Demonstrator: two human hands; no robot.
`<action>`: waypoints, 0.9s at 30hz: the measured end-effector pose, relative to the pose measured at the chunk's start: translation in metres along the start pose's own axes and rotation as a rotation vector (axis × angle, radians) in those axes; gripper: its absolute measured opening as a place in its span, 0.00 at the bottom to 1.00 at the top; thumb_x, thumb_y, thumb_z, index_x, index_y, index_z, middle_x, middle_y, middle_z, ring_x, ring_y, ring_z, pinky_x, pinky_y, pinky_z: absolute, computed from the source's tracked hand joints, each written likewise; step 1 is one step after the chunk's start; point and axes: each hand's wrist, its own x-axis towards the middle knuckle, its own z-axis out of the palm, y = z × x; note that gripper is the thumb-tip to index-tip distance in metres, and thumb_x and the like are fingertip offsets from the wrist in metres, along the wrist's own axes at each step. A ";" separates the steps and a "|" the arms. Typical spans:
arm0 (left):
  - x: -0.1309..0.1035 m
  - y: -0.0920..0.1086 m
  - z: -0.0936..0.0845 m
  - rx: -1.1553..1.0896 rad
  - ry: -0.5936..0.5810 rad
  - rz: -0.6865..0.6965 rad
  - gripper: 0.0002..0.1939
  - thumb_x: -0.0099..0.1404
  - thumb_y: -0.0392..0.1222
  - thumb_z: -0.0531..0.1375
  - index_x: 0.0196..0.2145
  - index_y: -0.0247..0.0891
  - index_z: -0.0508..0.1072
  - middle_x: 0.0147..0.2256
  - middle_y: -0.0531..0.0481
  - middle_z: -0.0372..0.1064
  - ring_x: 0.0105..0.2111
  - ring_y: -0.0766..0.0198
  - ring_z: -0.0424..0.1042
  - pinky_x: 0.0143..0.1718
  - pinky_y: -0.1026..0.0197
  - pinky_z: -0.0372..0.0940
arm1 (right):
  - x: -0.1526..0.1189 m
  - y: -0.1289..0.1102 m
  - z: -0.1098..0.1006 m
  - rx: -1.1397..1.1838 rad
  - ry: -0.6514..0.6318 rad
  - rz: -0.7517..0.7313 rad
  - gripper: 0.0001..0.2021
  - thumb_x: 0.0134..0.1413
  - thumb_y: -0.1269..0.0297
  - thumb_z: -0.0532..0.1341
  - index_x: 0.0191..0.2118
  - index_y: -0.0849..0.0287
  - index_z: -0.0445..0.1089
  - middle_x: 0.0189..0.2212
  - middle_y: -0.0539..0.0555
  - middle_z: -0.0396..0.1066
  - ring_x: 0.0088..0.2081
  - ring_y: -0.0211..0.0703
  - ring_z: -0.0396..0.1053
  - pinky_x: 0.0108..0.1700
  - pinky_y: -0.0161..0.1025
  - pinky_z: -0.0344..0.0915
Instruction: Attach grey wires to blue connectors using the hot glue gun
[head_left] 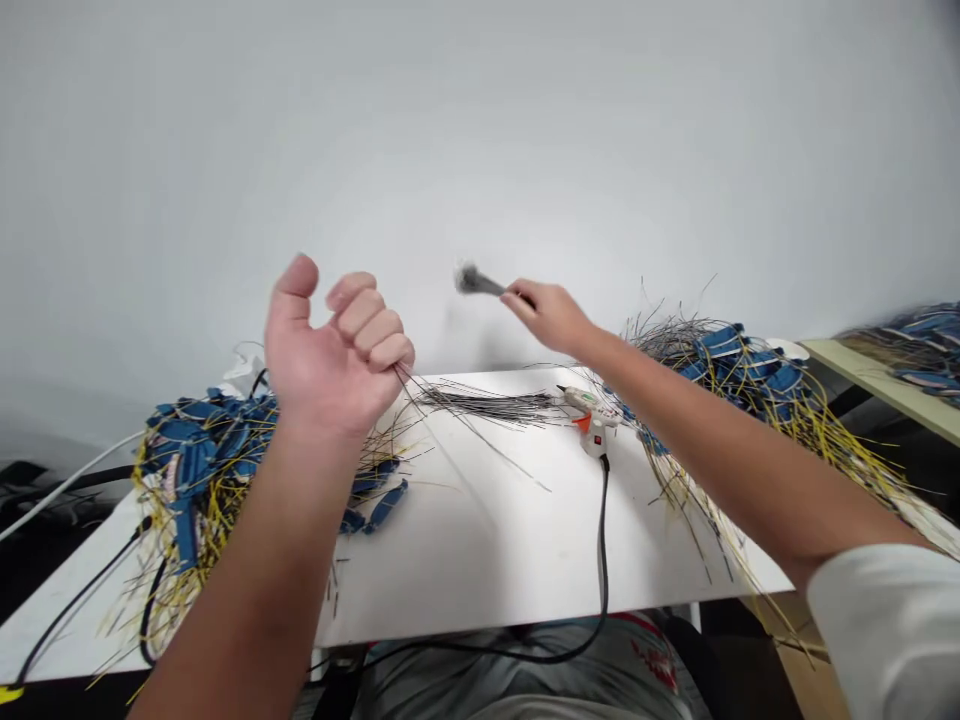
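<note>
White tabletop (480, 560) carrying everything, widest thing in sight. Blue-and-yellow heap of tagged wires (199, 470) piled along the left edge, a second heap (750, 380) along the right edge and spilling past the near right corner. Loose fan of thin grey wires (487, 405) spread flat near the far edge, between the two heaps. Glue gun (592, 415) lying on its side just right of that fan, black cord (602, 540) trailing off the near edge. Left hand (334, 350) raised over the left part of the table, curled into a near-fist with thumb up, fingers closed on a few thin grey strands (450, 420) that slope down to the surface. Right hand (547, 315) lifted above the far edge, fingers pinched tight on a small grey bundle end (472, 281), blurred, so exact form hard to tell. Likely risks, judged from the layout: strands slipping out of the left grip for being so fine and so few; the swinging bundle snagging the right heap and dragging tags off the corner; a forearm brushing the glue gun nozzle, hot or not impossible to say; cord catching a sleeve (885, 630) at the near edge and tugging the gun across the fan.
</note>
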 end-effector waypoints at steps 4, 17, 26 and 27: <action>-0.026 0.018 0.031 0.013 -0.122 0.040 0.28 0.78 0.65 0.45 0.27 0.42 0.50 0.18 0.59 0.36 0.16 0.70 0.36 0.14 0.60 0.41 | -0.013 0.009 0.083 -0.159 -0.263 0.003 0.15 0.74 0.59 0.55 0.46 0.60 0.78 0.41 0.60 0.75 0.38 0.45 0.68 0.42 0.41 0.61; -0.005 0.028 0.039 0.011 -0.075 0.115 0.31 0.78 0.66 0.37 0.26 0.41 0.48 0.19 0.58 0.37 0.19 0.69 0.36 0.18 0.62 0.41 | -0.090 -0.005 0.123 -0.299 -0.242 0.029 0.32 0.64 0.36 0.59 0.50 0.64 0.77 0.49 0.67 0.70 0.52 0.61 0.64 0.58 0.54 0.59; 0.059 -0.004 0.063 0.275 0.215 -0.074 0.19 0.76 0.49 0.51 0.28 0.38 0.56 0.24 0.57 0.41 0.13 0.79 0.55 0.23 0.75 0.50 | -0.120 -0.029 0.127 -0.255 -0.246 0.000 0.13 0.71 0.60 0.58 0.43 0.60 0.80 0.43 0.63 0.73 0.49 0.56 0.66 0.51 0.50 0.60; 0.064 -0.007 0.061 0.268 0.244 -0.092 0.19 0.75 0.49 0.54 0.28 0.37 0.57 0.24 0.57 0.44 0.14 0.78 0.59 0.23 0.75 0.53 | -0.125 -0.030 0.124 -0.239 -0.260 -0.007 0.12 0.71 0.62 0.59 0.42 0.59 0.80 0.41 0.61 0.73 0.47 0.54 0.67 0.49 0.49 0.60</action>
